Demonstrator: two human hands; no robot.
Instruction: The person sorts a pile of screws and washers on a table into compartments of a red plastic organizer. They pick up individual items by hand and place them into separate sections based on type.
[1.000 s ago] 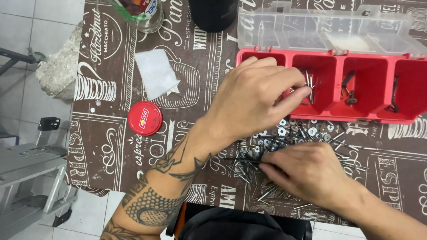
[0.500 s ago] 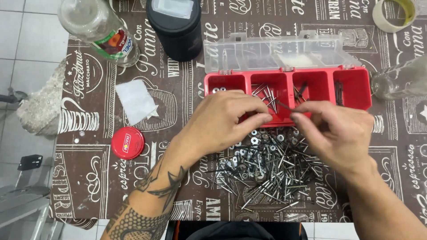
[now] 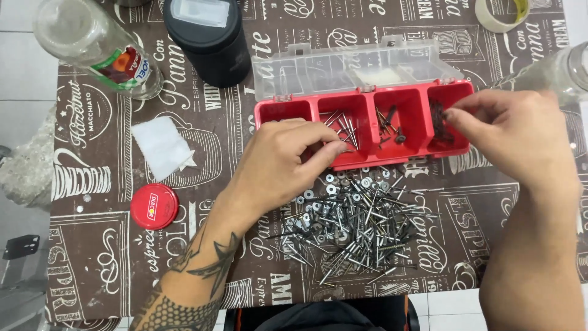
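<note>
Spill risk: we pinch our right hand (image 3: 520,138) over the red plastic four-compartment box (image 3: 367,160), rightmost bin; our left hand (image 3: 285,162), fingers narrowed (contents unclear), could scatter the loose heap of metal screws and washers (image 3: 352,227) just nearer.

Glossy red plastic organiser box (image 3: 361,160), shiny metal screws (image 3: 355,227), seemingly matt printed tablecloth (image 3: 245,270).

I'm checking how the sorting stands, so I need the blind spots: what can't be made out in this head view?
- Whether the left hand pinches anything: its fingertips curl over the red box rim.
- What the right hand pinches at the rightmost compartment: too small.
- The leftmost compartment's contents: mostly hidden by the left hand.
- Single pieces in the fastener pile: too small and tangled.
- The tape roll and right-hand bottle: cut off by the frame edges.
</note>
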